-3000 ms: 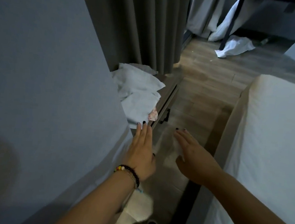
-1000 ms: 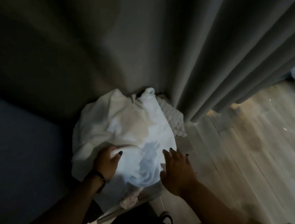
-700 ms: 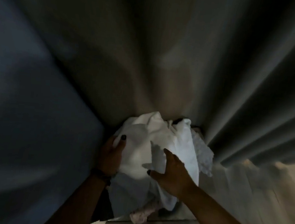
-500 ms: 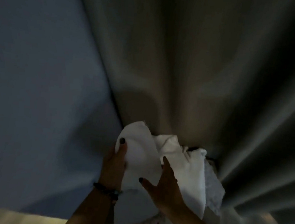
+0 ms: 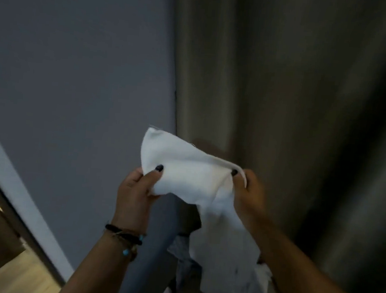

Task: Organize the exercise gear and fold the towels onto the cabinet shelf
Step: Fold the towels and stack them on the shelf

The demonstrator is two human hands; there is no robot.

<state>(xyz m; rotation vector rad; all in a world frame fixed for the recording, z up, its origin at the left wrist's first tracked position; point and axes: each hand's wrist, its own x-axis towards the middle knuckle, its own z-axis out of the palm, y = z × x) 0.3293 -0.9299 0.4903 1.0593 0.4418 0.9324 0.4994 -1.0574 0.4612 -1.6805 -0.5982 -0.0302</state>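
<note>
Item, largest first: the grey curtain [image 5: 285, 96] is hanging in heavy folds across the right of the view, and the plain grey wall [image 5: 77, 66] is filling the left, with a dark door edge [image 5: 6, 211] and a strip of pale wood floor [image 5: 20, 271] showing at the lower left; the light is dim. Item: the white towel [image 5: 184, 176], which I am holding up in the air in front of the curtain, its top edge stretched between my hands and the rest trailing down between my forearms toward a blurred heap of other cloth [image 5: 184, 262] below. I am judging it light, soft and limp, not slippery and in no way fragile; it is sagging wherever I am not holding it, so the corners of the top edge look like the right places to take hold for a clean fold. Item: my left hand [image 5: 134, 188], thumb on the front of the cloth, pinching the left part of the towel just under its corner. Item: my right hand [image 5: 246, 193], pinching the right end of the same edge between thumb and fingers. Item, smallest: the beaded bracelets [image 5: 125, 236] sitting on my left wrist. The cabinet shelf is not showing here.
</note>
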